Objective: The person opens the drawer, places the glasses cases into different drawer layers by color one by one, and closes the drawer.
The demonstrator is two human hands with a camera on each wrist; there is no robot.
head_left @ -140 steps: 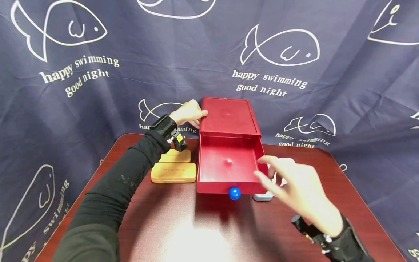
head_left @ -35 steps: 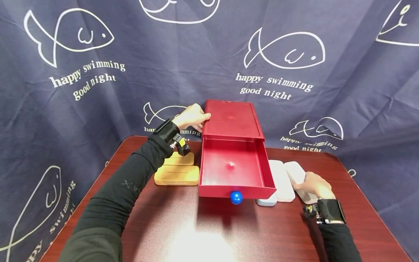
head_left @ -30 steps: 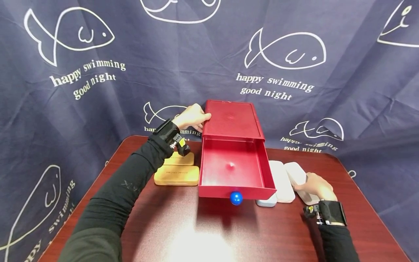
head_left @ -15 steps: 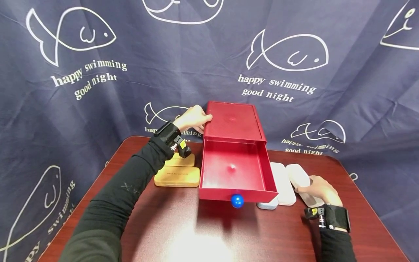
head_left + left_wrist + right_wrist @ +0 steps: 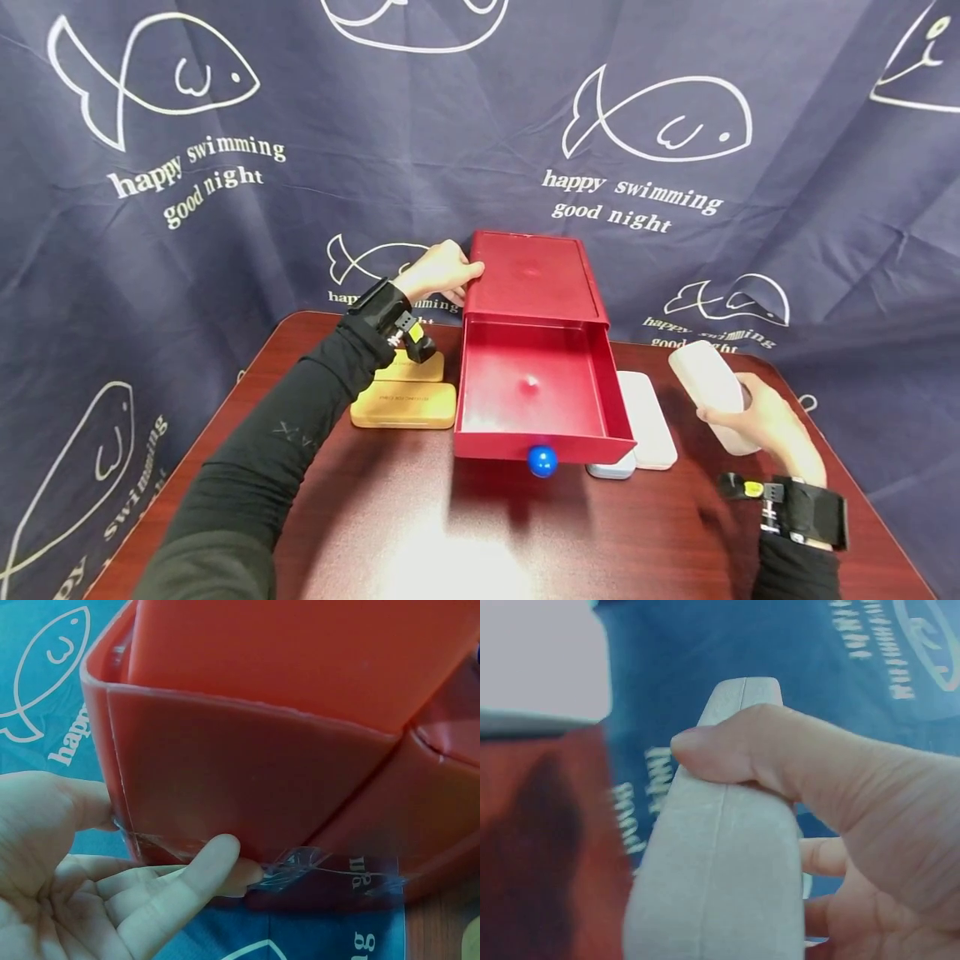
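A red drawer box (image 5: pixel 528 271) stands on the table, its drawer (image 5: pixel 517 383) pulled out and holding nothing. A blue ball knob (image 5: pixel 542 461) sits on the drawer's front. My left hand (image 5: pixel 438 268) grips the box's rear left side, thumb over the top edge; in the left wrist view its fingers touch the red side wall (image 5: pixel 225 772). On the right, my right hand (image 5: pixel 772 421) holds a white glasses case (image 5: pixel 708 383), tilted and raised off the table. Thumb and fingers clasp the case's seamed edge (image 5: pixel 720 862) in the right wrist view.
Another white case (image 5: pixel 648 425) lies right of the drawer, beside a pale blue case (image 5: pixel 611 471) partly hidden beneath it. Two yellow glasses cases (image 5: pixel 405 404) lie left of the box. A dark fish-print curtain (image 5: pixel 420 150) hangs behind the brown table (image 5: pixel 375 517).
My right hand moved from over the drawer's right side to the far-right white glasses case, took hold of it and lifted it. My left hand has stayed on the box.
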